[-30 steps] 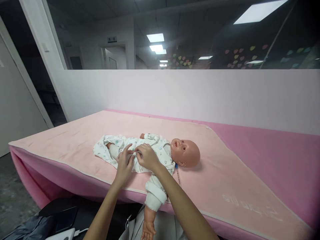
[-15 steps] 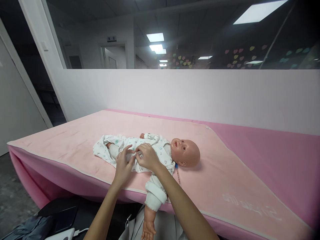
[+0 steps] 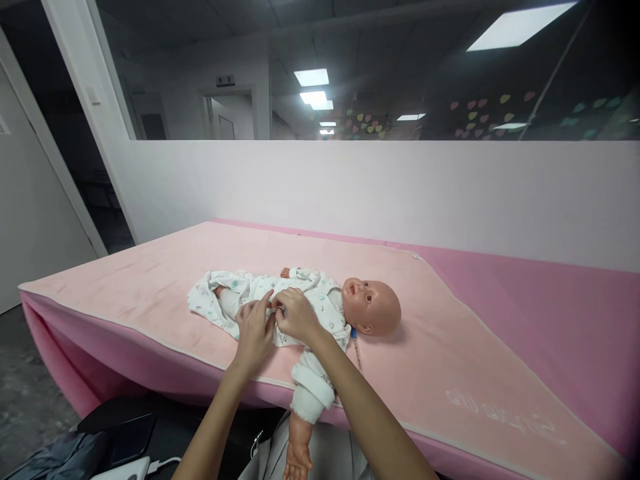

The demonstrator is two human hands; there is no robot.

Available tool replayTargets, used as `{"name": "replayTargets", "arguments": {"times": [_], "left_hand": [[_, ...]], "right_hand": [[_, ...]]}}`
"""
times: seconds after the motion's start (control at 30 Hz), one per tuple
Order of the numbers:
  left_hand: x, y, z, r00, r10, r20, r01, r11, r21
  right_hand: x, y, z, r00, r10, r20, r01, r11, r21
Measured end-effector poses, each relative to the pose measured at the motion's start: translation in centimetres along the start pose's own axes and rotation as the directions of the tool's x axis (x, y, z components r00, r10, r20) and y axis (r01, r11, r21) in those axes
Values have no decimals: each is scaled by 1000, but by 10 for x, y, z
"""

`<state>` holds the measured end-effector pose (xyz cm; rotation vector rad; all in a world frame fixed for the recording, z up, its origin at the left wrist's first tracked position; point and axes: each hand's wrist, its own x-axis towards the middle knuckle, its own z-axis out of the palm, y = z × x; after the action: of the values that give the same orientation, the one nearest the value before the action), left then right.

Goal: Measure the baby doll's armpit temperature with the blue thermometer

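Doll (image 3: 325, 303) in a white printed garment (image 3: 285, 337), lying on its back on a pale pink cover (image 3: 450, 347) near the table's front edge. Taking the meeting fingertips as the centre of the dial, the doll's head (image 3: 373, 307) lies toward 3 o'clock, its feet end toward 9, and its near arm (image 3: 301, 433) hangs over the edge between 5 and 6. The left hand (image 3: 254, 328) comes in from 8 o'clock, fingers bent, thumb close to forefinger; the right hand (image 3: 296, 317), on the side toward 3, is curled, its thumb and forefinger drawn close together. Both meet at the garment's front (whether cloth or a fastener lies between the fingertips cannot be told). The step in hand appears to be fine fingertip work there, perhaps on a fastening. The next move would seem to call for a steady left hand and small, precise pressure from the right.
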<state>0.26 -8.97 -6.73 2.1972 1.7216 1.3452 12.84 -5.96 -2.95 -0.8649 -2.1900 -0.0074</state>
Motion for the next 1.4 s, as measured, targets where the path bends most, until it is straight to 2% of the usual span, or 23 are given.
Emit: {"name": "replayTargets", "arguments": {"times": [0.33, 0.6, 0.87, 1.07, 1.17, 1.27, 1.4], "left_hand": [[1, -7, -3, 998, -63, 24, 66, 985, -158], [0, -7, -4, 997, -73, 32, 78, 982, -174], [2, -8, -6, 994, -110, 16, 111, 962, -251], [2, -6, -10, 992, -126, -11, 115, 935, -336], [1, -2, -11, 989, -115, -90, 85, 954, -286], [-1, -1, -11, 984, -94, -152, 69, 984, -165], [3, -1, -8, 985, -120, -125, 112, 992, -64]], "right_hand": [[1, 0, -2, 999, 28, 25, -29, 998, 52], [1, 1, -1, 999, 38, 13, -38, 999, 21], [1, 2, 0, 999, 43, 22, -43, 999, 16], [2, 3, 0, 999, 34, -17, -34, 999, 30], [2, 2, 0, 998, 52, -39, -50, 998, 46], [0, 1, -1, 995, 79, -66, -76, 996, 55], [1, 4, 0, 994, 85, -74, -81, 996, 46]]}}
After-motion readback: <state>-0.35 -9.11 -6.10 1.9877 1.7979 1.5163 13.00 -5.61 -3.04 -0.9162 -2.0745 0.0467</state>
